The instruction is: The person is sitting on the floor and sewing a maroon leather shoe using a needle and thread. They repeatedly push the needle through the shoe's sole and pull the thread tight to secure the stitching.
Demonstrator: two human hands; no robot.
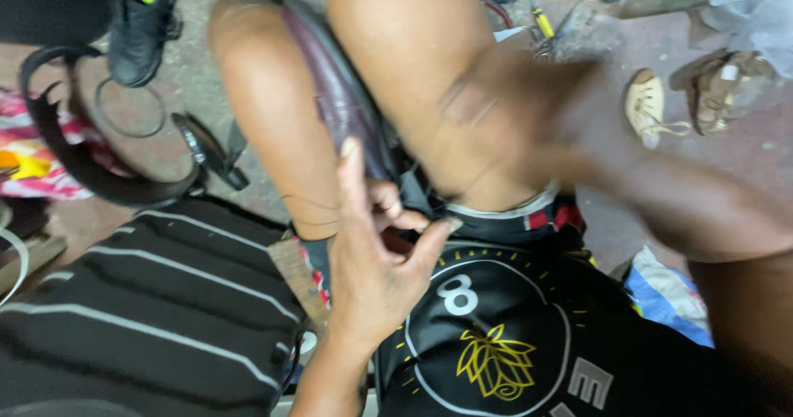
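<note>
Left hand (376,252), fingers half curled, pinches the smooth maroon leather shoe (343,107) wedged between bare knees. Right hand (512,111) blurred; finger state unreadable. Black rubber strip (66,157) curves on gritty floor.

Looking like a street-side shoe repair workshop: bare concrete floor (710,148), loose sandals (646,104) lying around, hand tools (541,20) scattered near the top, a black sneaker (142,22), rubber strips and rings (125,111) sitting on the ground.

Soft, even light is falling from above, casting only faint shadows. The right hand (529,119) is smearing into heavy motion blur, while the left hand (372,252) is showing fairly sharp.
</note>
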